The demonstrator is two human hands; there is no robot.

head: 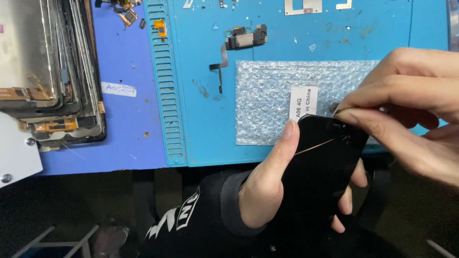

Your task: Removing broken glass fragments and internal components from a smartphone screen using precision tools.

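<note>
The left hand (267,186) is gripping a black phone (320,172) at six o'clock, fingers wrapping its edges. The right hand (406,110) is pinching its top corner at three o'clock. Beyond are lying bubble wrap (267,95) and, at nine o'clock, stacked screens (52,67).

A phone (325,162) is held at the near edge of the counter (129,148), over a mat (201,114). Behind it a bubble-wrap pouch (267,105) is laid on the mat, a small part with a ribbon cable (241,40) farther back. Screens (48,67) are stacked far left.
</note>
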